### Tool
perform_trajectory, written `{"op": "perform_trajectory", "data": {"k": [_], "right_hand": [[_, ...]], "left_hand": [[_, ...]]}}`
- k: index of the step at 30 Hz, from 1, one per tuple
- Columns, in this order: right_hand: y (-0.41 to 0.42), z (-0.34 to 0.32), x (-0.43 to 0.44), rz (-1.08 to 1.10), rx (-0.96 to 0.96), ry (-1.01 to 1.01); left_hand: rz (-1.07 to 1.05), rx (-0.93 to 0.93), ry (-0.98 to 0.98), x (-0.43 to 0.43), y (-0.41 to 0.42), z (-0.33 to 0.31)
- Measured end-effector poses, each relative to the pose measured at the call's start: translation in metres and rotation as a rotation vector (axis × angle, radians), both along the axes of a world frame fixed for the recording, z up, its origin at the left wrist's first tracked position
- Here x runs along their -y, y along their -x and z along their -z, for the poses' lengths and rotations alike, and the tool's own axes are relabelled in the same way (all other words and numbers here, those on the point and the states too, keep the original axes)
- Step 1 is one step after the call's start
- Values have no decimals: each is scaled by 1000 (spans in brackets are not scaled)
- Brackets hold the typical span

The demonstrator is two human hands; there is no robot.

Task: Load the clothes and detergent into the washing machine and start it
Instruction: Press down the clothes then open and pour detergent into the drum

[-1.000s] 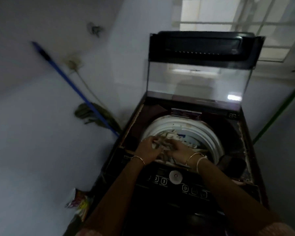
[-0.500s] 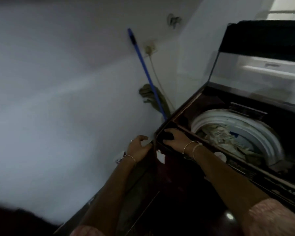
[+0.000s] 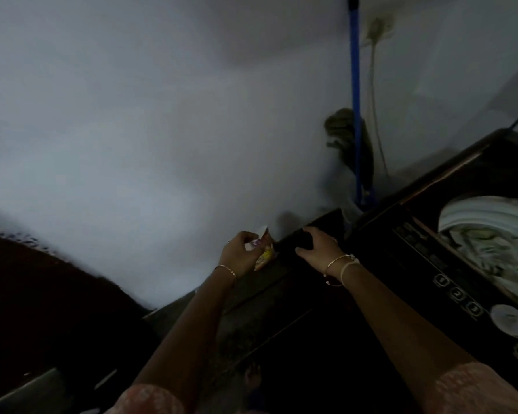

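The dark top-loading washing machine (image 3: 407, 243) fills the right side with its lid up. Pale clothes (image 3: 488, 249) lie in its white drum (image 3: 473, 207). My right hand (image 3: 319, 248) rests over the machine's front left corner, fingers curled on the edge. Just left of that corner, low beside the machine, my left hand (image 3: 241, 253) is shut on a small colourful detergent packet (image 3: 265, 252) with a white top. The control panel's buttons and round knob (image 3: 509, 319) show at the lower right.
A blue-handled mop (image 3: 356, 115) with a dark green head leans in the corner behind the machine, next to a wall socket and cable (image 3: 377, 28). A pale wall runs along the left. The floor below is dark.
My hands left the clothes in the drum. The view swung left. My right hand settled on the machine's corner and my left hand reached down and closed on the packet.
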State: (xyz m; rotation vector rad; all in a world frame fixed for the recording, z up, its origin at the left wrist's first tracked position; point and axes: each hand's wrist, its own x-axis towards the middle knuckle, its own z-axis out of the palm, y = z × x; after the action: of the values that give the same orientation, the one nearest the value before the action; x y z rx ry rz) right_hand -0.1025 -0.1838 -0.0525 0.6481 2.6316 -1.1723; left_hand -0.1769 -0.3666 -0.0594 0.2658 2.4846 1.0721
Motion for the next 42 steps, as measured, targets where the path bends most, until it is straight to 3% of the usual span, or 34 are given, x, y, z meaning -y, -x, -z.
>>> {"op": "perform_trajectory", "data": {"k": [14, 25, 36, 42], "right_hand": [[96, 120, 26, 53, 187, 105], [211, 236, 8, -116, 215, 105], [288, 415, -26, -136, 320, 88], [297, 484, -31, -104, 388, 71]], "left_hand": [[89, 132, 178, 10, 114, 108], [121, 232, 275, -34, 200, 212], [147, 263, 313, -82, 288, 386], [257, 154, 493, -89, 309, 462]]}}
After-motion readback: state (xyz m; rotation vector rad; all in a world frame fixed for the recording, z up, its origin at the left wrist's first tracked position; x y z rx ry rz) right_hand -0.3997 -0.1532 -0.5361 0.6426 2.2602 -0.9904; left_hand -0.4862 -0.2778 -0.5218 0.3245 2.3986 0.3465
